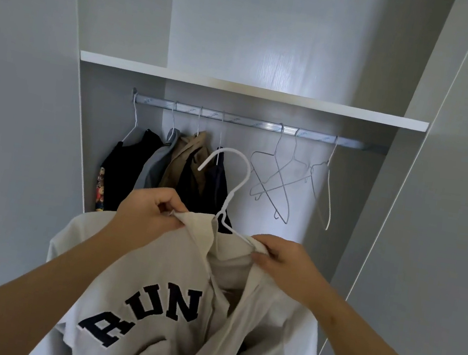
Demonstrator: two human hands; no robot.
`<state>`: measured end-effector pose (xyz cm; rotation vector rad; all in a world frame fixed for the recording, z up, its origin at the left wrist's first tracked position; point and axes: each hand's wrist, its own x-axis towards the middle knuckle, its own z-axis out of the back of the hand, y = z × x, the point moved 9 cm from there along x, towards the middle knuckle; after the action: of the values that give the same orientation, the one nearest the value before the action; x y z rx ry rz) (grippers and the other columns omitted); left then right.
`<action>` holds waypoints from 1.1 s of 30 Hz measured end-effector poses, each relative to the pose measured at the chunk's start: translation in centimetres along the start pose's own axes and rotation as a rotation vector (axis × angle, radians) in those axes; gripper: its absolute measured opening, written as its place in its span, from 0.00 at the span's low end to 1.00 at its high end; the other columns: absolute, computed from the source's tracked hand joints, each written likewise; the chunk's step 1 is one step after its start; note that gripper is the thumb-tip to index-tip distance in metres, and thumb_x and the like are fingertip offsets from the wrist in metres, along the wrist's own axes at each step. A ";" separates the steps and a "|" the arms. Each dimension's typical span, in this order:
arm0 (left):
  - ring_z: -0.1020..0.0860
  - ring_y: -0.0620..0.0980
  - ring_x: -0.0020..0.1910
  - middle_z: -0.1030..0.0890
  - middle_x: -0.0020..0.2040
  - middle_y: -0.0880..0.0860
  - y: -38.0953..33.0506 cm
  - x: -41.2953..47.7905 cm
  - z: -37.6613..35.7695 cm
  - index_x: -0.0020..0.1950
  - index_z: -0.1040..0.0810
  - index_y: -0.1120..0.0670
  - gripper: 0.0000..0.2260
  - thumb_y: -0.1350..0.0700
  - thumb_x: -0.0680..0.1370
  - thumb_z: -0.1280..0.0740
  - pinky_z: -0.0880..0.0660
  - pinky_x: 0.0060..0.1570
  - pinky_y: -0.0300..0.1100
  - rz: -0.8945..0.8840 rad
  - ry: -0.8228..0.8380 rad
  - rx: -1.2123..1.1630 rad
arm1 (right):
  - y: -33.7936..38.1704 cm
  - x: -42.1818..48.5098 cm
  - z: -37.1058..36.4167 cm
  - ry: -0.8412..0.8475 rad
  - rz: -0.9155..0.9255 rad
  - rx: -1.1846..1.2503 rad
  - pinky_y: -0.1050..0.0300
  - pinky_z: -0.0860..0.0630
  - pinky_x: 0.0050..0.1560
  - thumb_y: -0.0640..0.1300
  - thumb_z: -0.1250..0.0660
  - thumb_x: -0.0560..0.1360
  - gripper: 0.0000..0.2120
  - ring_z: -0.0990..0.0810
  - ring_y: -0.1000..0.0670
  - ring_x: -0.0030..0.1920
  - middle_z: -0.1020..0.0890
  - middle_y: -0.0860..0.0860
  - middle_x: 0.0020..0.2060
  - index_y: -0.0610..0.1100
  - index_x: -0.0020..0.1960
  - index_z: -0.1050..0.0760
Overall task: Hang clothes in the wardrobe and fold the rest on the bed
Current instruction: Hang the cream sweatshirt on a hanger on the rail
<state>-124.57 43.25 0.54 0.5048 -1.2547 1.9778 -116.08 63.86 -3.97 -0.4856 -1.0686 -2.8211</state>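
A cream zip sweatshirt (156,281) with dark navy letters hangs in front of me on a white wire hanger (233,183), whose hook sticks up free below the rail. My left hand (149,210) pinches the left side of the collar. My right hand (278,260) pinches the right side of the collar over the hanger's arm. The open wardrobe's metal rail (253,124) runs across behind.
On the rail's left half hang several dark, grey and tan garments (167,167). Three empty wire hangers (284,178) hang on the right half. A white shelf (252,90) sits above the rail. Grey wardrobe panels (434,207) flank the opening.
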 end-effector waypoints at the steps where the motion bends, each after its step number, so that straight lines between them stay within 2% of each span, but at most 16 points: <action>1: 0.22 0.51 0.36 0.19 0.34 0.52 0.1 -0.1 0.0 0.34 0.23 0.45 0.20 0.71 0.65 0.26 0.25 0.38 0.44 -0.010 0.011 0.004 | -0.3 -0.2 -0.2 0.025 -0.016 0.085 0.65 0.30 0.43 0.41 0.36 0.77 0.08 0.26 0.55 0.39 0.21 0.52 0.38 0.51 0.52 0.21; 3: 0.23 0.52 0.36 0.20 0.34 0.52 0.3 -0.1 0.0 0.31 0.23 0.46 0.20 0.72 0.65 0.26 0.26 0.37 0.42 -0.012 0.024 0.011 | -0.9 -0.3 -0.4 0.009 -0.072 0.288 0.61 0.30 0.42 0.42 0.37 0.78 0.09 0.25 0.55 0.38 0.21 0.51 0.36 0.52 0.45 0.20; 6: 0.23 0.49 0.36 0.22 0.35 0.47 -0.3 -0.5 -0.2 0.32 0.24 0.47 0.20 0.74 0.65 0.27 0.27 0.35 0.37 -0.076 0.029 0.027 | -2.8 -0.1 0.2 -0.167 -0.252 0.613 0.59 0.27 0.40 0.39 0.37 0.77 0.12 0.23 0.51 0.36 0.20 0.51 0.32 0.47 0.37 0.19; 10: 0.29 0.37 0.40 0.28 0.37 0.40 -1.1 -1.4 -2.0 0.40 0.29 0.45 0.20 0.71 0.67 0.31 0.33 0.41 0.24 -0.169 0.080 0.243 | -4.3 0.4 0.1 -0.339 -0.504 1.053 0.53 0.25 0.42 0.39 0.38 0.77 0.10 0.22 0.46 0.36 0.20 0.44 0.33 0.39 0.40 0.23; 12: 0.30 0.36 0.41 0.30 0.35 0.41 -0.3 -1.4 -2.2 0.46 0.28 0.46 0.20 0.71 0.68 0.33 0.33 0.42 0.24 -0.106 0.024 0.266 | -3.4 0.6 -0.7 -0.278 -0.533 1.157 0.54 0.22 0.40 0.42 0.39 0.78 0.11 0.19 0.47 0.33 0.18 0.46 0.30 0.39 0.40 0.23; 14: 0.29 0.39 0.36 0.31 0.33 0.45 1.1 -1.2 -1.1 0.49 0.28 0.46 0.23 0.73 0.67 0.35 0.32 0.36 0.32 0.024 -0.099 0.176 | -1.1 1.0 -0.8 -0.095 -0.419 1.201 0.55 0.22 0.40 0.50 0.44 0.80 0.21 0.17 0.48 0.34 0.17 0.46 0.30 0.41 0.35 0.22; 16: 0.30 0.44 0.32 0.31 0.31 0.46 2.2 -1.2 0.2 0.47 0.27 0.44 0.23 0.73 0.66 0.34 0.31 0.35 0.40 0.103 -0.200 0.154 | 0.2 1.3 0.6 -0.031 -0.278 1.037 0.56 0.24 0.48 0.56 0.47 0.80 0.28 0.16 0.48 0.44 0.15 0.47 0.36 0.44 0.29 0.20; 17: 0.30 0.44 0.32 0.30 0.32 0.47 2.6 -1.1 0.4 0.46 0.26 0.44 0.23 0.73 0.66 0.33 0.31 0.36 0.40 0.111 -0.220 0.160 | 0.8 1.1 1.7 -0.072 -0.223 0.845 0.60 0.25 0.51 0.55 0.43 0.79 0.24 0.17 0.49 0.50 0.15 0.50 0.42 0.47 0.31 0.19; 19: 0.29 0.43 0.34 0.29 0.33 0.49 2.3 -1.1 0.3 0.44 0.25 0.45 0.23 0.73 0.65 0.32 0.33 0.37 0.32 0.078 -0.218 0.179 | 1.1 0.6 1.9 -0.054 -0.151 0.422 0.74 0.30 0.49 0.50 0.33 0.74 0.03 0.23 0.56 0.55 0.20 0.59 0.51 0.54 0.43 0.21; 21: 0.30 0.43 0.37 0.27 0.34 0.52 1.5 -1.0 -0.2 0.43 0.23 0.48 0.21 0.74 0.64 0.32 0.33 0.37 0.31 0.027 -0.212 0.199 | 0.2 -0.1 -1.4 0.198 -0.147 0.129 0.79 0.32 0.39 0.52 0.30 0.72 0.09 0.26 0.66 0.48 0.24 0.63 0.50 0.59 0.49 0.28; 22: 0.30 0.43 0.37 0.27 0.33 0.52 1.1 -0.8 -0.5 0.43 0.21 0.50 0.20 0.75 0.64 0.32 0.33 0.37 0.32 -0.004 -0.206 0.203 | -1.0 -0.4 -2.5 0.240 -0.172 0.034 0.78 0.33 0.36 0.54 0.31 0.72 0.07 0.26 0.69 0.42 0.24 0.64 0.45 0.59 0.46 0.29; 24: 0.29 0.39 0.37 0.28 0.33 0.51 0.2 -0.6 -1.3 0.42 0.20 0.55 0.19 0.77 0.62 0.32 0.33 0.37 0.31 -0.062 -0.162 0.172 | -1.7 -0.2 -2.0 0.108 -0.173 -0.083 0.70 0.34 0.31 0.56 0.33 0.73 0.12 0.28 0.64 0.31 0.27 0.60 0.32 0.54 0.35 0.32; 26: 0.28 0.36 0.33 0.29 0.31 0.49 0.1 -0.1 -1.8 0.40 0.20 0.55 0.20 0.79 0.62 0.33 0.33 0.36 0.28 -0.050 -0.080 0.034 | -2.7 0.0 -0.7 -0.051 -0.215 -0.056 0.63 0.38 0.29 0.56 0.33 0.72 0.20 0.34 0.58 0.27 0.32 0.56 0.25 0.48 0.30 0.36; 28: 0.29 0.37 0.29 0.28 0.29 0.50 0.8 0.2 -1.9 0.35 0.22 0.51 0.23 0.81 0.62 0.34 0.33 0.33 0.27 0.055 -0.022 -0.146 | -3.7 0.0 0.0 -0.112 -0.265 0.093 0.61 0.38 0.30 0.56 0.30 0.70 0.20 0.35 0.55 0.27 0.33 0.55 0.24 0.46 0.30 0.35; 31: 0.27 0.40 0.25 0.25 0.24 0.47 3.3 -0.3 -1.0 0.24 0.23 0.49 0.27 0.81 0.65 0.38 0.28 0.32 0.35 0.271 -0.131 -0.484 | -4.6 -0.1 -0.1 -0.104 -0.348 0.225 0.64 0.37 0.28 0.58 0.29 0.68 0.20 0.34 0.56 0.25 0.32 0.56 0.23 0.48 0.27 0.31; 33: 0.27 0.44 0.27 0.26 0.24 0.46 4.4 -0.8 -1.0 0.21 0.24 0.50 0.26 0.80 0.66 0.40 0.30 0.34 0.41 0.369 -0.109 -0.595 | -5.2 -0.1 -0.1 -0.118 -0.419 0.289 0.65 0.37 0.28 0.62 0.31 0.67 0.21 0.33 0.57 0.24 0.31 0.56 0.23 0.48 0.28 0.31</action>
<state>-127.28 42.68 -3.10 0.0848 -2.0206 1.7417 -116.98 67.69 -7.37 -0.4476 -1.7536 -2.9223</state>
